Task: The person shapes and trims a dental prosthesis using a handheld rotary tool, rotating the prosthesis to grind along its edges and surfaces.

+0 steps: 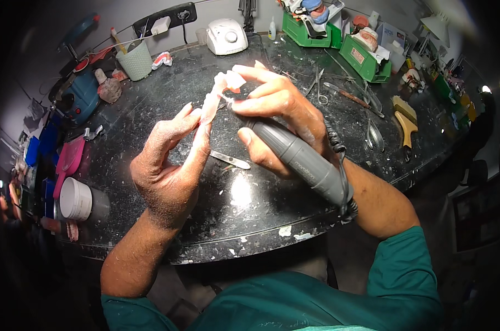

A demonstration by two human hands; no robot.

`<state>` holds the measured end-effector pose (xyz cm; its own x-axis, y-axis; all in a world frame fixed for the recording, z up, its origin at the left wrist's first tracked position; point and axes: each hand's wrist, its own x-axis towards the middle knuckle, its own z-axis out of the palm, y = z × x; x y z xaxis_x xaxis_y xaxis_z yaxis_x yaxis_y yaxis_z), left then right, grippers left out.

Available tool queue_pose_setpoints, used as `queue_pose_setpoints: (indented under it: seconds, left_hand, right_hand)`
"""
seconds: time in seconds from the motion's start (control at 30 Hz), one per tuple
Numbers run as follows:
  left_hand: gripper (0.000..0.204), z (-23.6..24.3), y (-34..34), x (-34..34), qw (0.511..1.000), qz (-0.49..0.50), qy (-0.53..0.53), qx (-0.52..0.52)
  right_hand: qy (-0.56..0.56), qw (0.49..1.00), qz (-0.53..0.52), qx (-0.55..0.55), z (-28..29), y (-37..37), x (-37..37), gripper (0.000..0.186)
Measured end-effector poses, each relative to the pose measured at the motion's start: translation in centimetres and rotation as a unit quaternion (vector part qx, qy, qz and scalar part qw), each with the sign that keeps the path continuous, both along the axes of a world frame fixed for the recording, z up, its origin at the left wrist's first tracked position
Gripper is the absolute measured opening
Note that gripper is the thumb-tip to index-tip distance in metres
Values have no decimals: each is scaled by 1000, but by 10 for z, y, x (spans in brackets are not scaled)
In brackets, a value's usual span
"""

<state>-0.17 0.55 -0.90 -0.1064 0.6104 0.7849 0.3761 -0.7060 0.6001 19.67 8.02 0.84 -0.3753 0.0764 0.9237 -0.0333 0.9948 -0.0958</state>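
Denture (pixel 208 107) up in the glare, and there it was, pinched narrowly between the thumb and fingers of the dusty left hand (pixel 170 146), raised clear of the table (pixel 211 240), seemingly to put it full in the light. Opposite, the right hand (pixel 283 105) wrapped around a thick grey grinder (pixel 302 160), its forefinger stretched to the denture's far end, a brace, it appeared, to steady both hands against each other. Whether the tool actually touched was too bright to tell! A coiled cord (pixel 345 182) ran beside the right wrist, probably clear of the working end. And what a surface: black, scuffed, marked with pale patches, a flat metal blade (pixel 230 160) lying beneath the hands. Scissors (pixel 319 84) and a brush (pixel 406 121) lay to the right; green bins (pixel 363 58) and a white box with a dial (pixel 227 37) stood toward the pale wall (pixel 211 11); leftward, a pink dustpan (pixel 71 154) rested near a white tub (pixel 75 199).
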Motion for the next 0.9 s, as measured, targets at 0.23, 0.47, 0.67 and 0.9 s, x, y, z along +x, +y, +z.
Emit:
queue_pose_setpoints:
  seconds: [0.23, 0.47, 0.67, 0.9]
  left_hand:
    - [21, 0, 2, -2, 999, -1, 20, 29]
    - [20, 2, -1, 1, 1000, -3, 1, -21]
    - [22, 0, -1, 0, 993, -59, -86, -53]
    - [16, 8, -5, 2, 984, -81, -132, -91]
  right_hand:
    - [-48, 999, -20, -8, 2, -4, 3, 38]
    - [-31, 999, -19, -18, 1, -6, 2, 37]
    - [-10, 999, 8, -37, -2, -4, -1, 36]
    - [-17, 997, 53, -52, -5, -6, -3, 44]
